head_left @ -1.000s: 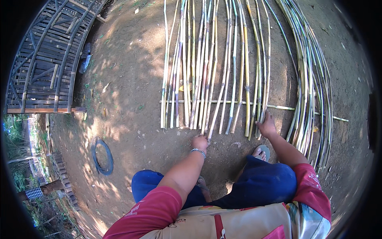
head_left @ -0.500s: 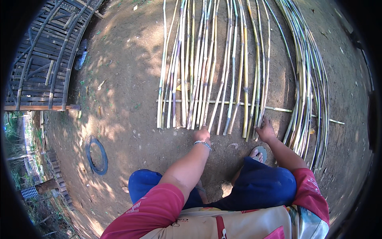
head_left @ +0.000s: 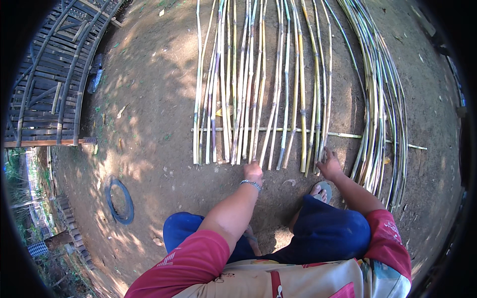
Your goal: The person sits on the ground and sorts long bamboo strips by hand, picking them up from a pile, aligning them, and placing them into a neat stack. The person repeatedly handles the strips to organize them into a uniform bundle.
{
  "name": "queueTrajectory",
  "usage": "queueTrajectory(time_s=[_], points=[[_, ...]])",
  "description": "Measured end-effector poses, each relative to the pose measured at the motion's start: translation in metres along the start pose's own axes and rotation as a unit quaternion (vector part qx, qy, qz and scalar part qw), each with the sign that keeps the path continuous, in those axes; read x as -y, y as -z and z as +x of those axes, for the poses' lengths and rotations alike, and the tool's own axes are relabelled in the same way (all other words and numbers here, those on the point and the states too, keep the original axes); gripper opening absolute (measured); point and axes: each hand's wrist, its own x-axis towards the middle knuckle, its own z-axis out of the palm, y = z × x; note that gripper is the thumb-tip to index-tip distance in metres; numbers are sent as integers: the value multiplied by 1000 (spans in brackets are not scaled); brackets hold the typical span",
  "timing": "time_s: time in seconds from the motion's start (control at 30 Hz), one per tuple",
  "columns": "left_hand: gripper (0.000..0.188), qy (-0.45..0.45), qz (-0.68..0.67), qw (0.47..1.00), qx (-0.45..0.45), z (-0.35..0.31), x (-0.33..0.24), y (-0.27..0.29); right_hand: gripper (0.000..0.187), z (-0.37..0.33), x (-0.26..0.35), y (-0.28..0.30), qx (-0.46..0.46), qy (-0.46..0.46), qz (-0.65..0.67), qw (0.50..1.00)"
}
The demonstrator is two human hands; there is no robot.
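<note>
Several long, thin bamboo poles lie side by side on the ground, their near ends toward me. A single thin crosswise pole runs under them close to those ends. My left hand, with a chain bracelet at the wrist, is closed around the near end of a pole in the middle of the row; its fingertips are mostly hidden. My right hand rests by the pole ends at the row's right side, its thumb and fingers apart and touching the outermost poles.
A thick bundle of poles lies to the right across the crosswise pole. A dark coil of wire or hose is on the dirt at the left. A slatted bamboo structure stands at the upper left. My sandalled foot is just below my right hand.
The view has shifted slightly, so the row sits a little lower and further left. Both hands stay at the pole ends; the pole by my left hand has moved slightly relative to its neighbours.
</note>
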Motion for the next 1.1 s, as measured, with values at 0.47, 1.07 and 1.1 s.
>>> queueTrajectory(time_s=[0.47, 1.07, 1.1], points=[[36, 65, -124, 990, 9, -4, -21, -13, 83, -32, 10, 12, -5, -13, 8, 1000], [47, -153, 166, 953, 200, -167, -137, 80, 78, -43, -18, 95, -39, -14, -25, 999], [38, -278, 156, 933, 164, -183, -150, 91, 74, -45, 9, 113, -58, -11, -11, 998]])
